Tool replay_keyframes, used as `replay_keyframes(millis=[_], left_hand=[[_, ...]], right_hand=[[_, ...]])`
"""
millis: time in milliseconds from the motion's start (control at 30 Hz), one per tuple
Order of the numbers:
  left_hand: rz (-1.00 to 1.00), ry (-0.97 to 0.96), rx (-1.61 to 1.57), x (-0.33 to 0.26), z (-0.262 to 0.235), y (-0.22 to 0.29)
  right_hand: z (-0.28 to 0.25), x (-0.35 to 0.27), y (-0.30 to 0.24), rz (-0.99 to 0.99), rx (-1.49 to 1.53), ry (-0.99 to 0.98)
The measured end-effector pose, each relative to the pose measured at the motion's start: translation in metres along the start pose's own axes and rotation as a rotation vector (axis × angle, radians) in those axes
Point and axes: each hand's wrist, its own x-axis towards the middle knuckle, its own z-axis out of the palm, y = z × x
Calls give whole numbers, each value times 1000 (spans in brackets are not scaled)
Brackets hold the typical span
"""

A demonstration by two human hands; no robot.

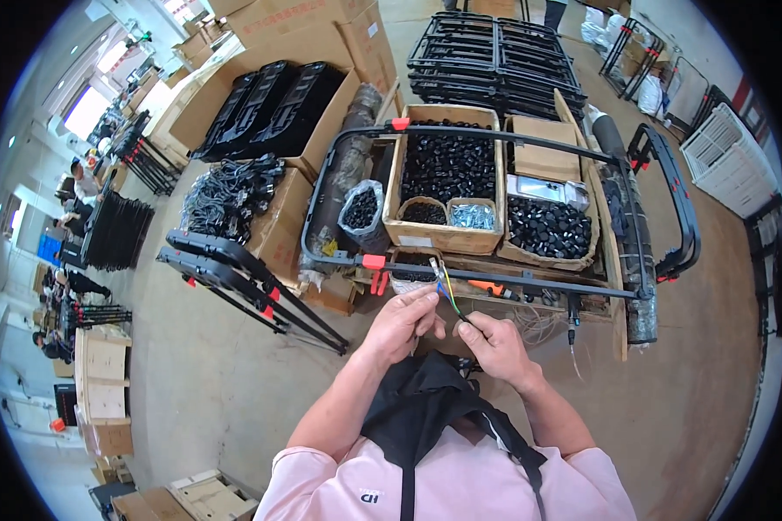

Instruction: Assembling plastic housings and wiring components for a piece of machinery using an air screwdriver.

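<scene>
Head view: the left hand (pixel 404 319) and right hand (pixel 495 347) meet in front of the person's chest, each pinching the same thin bundle of wires (pixel 444 291). The wires run up to a black tube frame (pixel 495 282) just above the hands, seemingly mid-connection. Beyond it, boxes of black parts (pixel 447 165) sit on a concrete workshop floor (pixel 217 373).

left hand (pixel 406 319) pinching | right hand (pixel 495 346) pinching | forearms converging
</scene>
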Motion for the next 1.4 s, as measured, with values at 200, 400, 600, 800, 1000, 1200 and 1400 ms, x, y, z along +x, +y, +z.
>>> replay_keyframes(millis=[200,400,600,800,1000,1200,1400], left_hand=[[148,149,-110,-5,-8,-17],[304,310,-27,10,-38,-32],[817,425,606,17,-85,-13],[1004,257,1090,8,-153,4],[242,437,-1,11,-227,-38],[158,650,-100,20,-284,-36],[84,599,2,31,-312,-20]], right_hand=[[21,9,11,101,-101,-21],[42,27,3,231,-151,-89],[84,56,17,187,-63,-107],[128,96,26,496,200,-412],[191,137,39,672,341,-447],[264,175,61,669,265,-390],[280,196,51,732,185,-349]])
